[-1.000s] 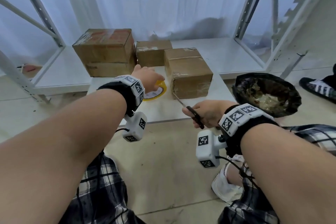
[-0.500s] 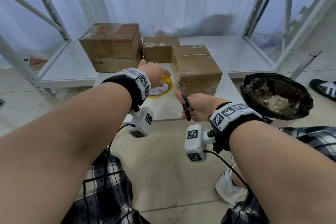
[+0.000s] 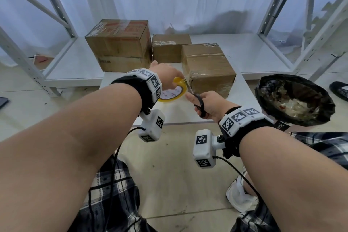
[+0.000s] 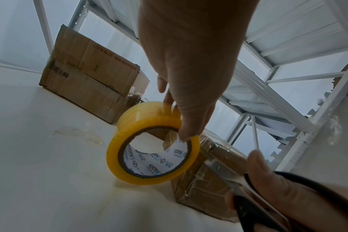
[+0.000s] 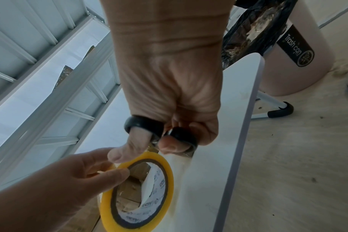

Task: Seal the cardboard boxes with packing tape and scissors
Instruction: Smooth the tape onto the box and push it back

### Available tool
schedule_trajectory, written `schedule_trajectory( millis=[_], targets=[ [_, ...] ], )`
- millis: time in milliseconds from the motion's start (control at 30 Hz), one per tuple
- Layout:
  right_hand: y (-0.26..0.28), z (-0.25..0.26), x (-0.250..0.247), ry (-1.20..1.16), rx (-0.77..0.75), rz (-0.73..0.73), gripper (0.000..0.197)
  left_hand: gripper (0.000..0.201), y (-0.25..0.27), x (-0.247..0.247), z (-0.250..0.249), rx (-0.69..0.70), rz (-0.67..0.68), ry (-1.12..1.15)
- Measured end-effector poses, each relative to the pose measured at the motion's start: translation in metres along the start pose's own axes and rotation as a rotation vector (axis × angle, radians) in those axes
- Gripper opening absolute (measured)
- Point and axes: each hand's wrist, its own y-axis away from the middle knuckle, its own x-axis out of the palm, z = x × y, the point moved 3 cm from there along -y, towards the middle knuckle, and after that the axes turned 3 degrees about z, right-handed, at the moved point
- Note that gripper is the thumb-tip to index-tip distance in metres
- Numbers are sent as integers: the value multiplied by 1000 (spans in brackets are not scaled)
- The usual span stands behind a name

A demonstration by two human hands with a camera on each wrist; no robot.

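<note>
The yellow roll of clear packing tape (image 3: 174, 91) stands on edge on the small white table (image 3: 243, 92), just in front of the tape-wrapped brown cardboard box (image 3: 208, 67). The left hand (image 3: 165, 77) pinches its top rim. The right hand (image 3: 211, 104) grips black-handled scissors (image 3: 199, 103), blades beside the roll. Behind the box sit two more cartons (image 3: 120, 43) on a white metal shelf (image 3: 254, 52); right of it, a black-lined bin (image 3: 293, 100). The scissors have come closer to the roll than a second ago.
</note>
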Motion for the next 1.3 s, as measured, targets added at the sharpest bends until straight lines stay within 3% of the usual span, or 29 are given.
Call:
schedule_trajectory(
  millis=[300, 500, 733, 800, 933, 1067, 1200, 1300],
  targets=[
    [-3, 5, 7, 55, 7, 28, 64, 44, 1, -3, 6, -5, -3, 32],
    [-6, -1, 6, -34, 0, 28, 54, 44, 1, -1, 11, 20, -11, -17],
    [-3, 0, 13, -18, -4, 45, 57, 45, 1, 7, 19, 38, 8, -114],
    [-5, -1, 12, 108, 30, 60, 59, 45, 3, 10, 26, 31, 25, -131],
    [-10, -4, 15, 619, -10, 59, 52, 47, 12, 8, 47, -53, -56, -70],
    [-16, -4, 33, 784, -107, 37, 48, 64, 22, 6, 71, -148, -139, 43],
    [-28, 4, 50, 926, -190, 31, 22, 74, 25, 7, 84, -163, -171, 84],
    [-29, 15, 48, 967, -273, -95, 26, 79, 22, 10, 81, -146, -182, 101]
  ],
)
